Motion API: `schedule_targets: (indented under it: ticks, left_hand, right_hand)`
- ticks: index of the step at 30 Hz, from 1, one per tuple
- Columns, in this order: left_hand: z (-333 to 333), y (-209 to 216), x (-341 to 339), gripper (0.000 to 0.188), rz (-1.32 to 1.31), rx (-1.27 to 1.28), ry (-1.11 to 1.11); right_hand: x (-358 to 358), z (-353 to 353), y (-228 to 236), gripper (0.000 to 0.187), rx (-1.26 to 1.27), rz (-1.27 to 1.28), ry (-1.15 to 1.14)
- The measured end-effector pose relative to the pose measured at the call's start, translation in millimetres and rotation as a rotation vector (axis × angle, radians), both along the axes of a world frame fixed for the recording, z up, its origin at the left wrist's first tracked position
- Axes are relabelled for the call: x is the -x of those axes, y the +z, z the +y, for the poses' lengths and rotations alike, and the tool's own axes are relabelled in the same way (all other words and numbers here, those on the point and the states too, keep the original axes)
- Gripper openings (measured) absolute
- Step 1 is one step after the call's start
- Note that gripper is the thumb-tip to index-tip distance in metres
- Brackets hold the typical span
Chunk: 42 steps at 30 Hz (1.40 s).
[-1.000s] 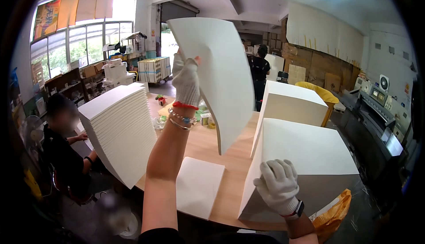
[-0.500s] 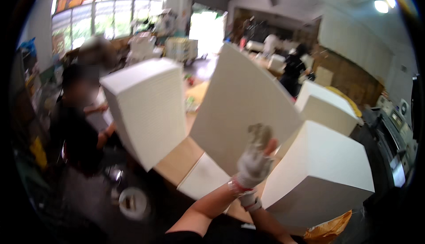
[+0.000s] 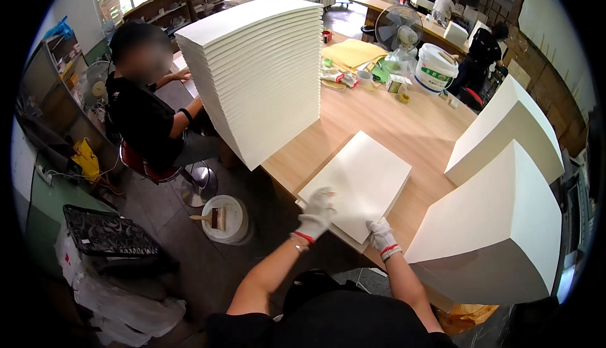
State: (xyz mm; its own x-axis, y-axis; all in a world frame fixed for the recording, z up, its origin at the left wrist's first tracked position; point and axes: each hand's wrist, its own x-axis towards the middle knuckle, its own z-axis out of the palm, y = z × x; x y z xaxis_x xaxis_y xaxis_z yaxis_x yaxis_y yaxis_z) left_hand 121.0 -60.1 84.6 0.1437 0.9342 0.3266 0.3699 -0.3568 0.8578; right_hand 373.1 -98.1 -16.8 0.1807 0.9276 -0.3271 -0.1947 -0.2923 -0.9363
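A small pile of white sheets (image 3: 360, 181) lies flat at the near edge of the wooden table. My left hand (image 3: 317, 214), in a whitish work glove with a red cuff, is over the pile's left near edge. Its fingers look apart and a little blurred, holding nothing. At the right near edge, my gloved right hand (image 3: 382, 235) has its fingers closed on the edge of the top sheet. A tall stack of white sheets (image 3: 265, 76) stands left of the pile. To the right are two more white stacks, a nearer one (image 3: 486, 222) and a farther one (image 3: 505, 133).
At the left a co-worker (image 3: 148, 102) sits by the table (image 3: 404, 121). A white bucket (image 3: 435, 73), a fan (image 3: 399, 27) and gloves (image 3: 338, 78) are at the table's far side. A lidded pail (image 3: 235, 222) with a brush (image 3: 214, 218) stands on the floor.
The large white sheet that stood raised before me now lies flat on the pile. My left hand has come down from its raised position, and the view has tilted downward.
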Motion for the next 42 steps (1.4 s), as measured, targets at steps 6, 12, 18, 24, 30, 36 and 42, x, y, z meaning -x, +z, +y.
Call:
schedule_targets:
  ticks: [6, 12, 18, 24, 30, 36, 42]
  left_hand:
    - [35.3, -43.2, 85.0, 0.034, 0.46, 0.088, 0.092]
    - [42.1, -45.9, 106.3, 0.037, 0.35, 0.292, -0.133]
    - [53.1, -53.8, 124.1, 0.033, 0.311, 0.093, -0.204]
    - [57.8, -50.1, 125.9, 0.025, 0.538, 0.028, -0.186]
    - [58.2, -50.7, 126.2, 0.024, 0.583, -0.014, -0.167]
    - [60.0, -46.0, 125.5, 0.024, 0.547, -0.008, -0.2]
    - [56.8, -48.8, 130.3, 0.026, 0.564, -0.106, -0.219]
  right_hand:
    - [41.9, -34.2, 100.2, 0.051, 0.136, -0.831, -0.045]
    - [46.3, -68.8, 106.5, 0.049, -0.094, -1.063, 0.339]
    - [56.6, -68.6, 111.7, 0.048, -0.1, -1.267, 0.416]
    - [49.2, -72.4, 95.1, 0.048, -0.132, -1.28, 0.422]
    - [49.8, -74.4, 95.7, 0.044, -0.267, -1.363, 0.391]
    - [51.9, -74.8, 100.6, 0.044, -0.212, -1.35, 0.397]
    - [57.3, -80.0, 91.6, 0.041, -0.231, -1.375, 0.354]
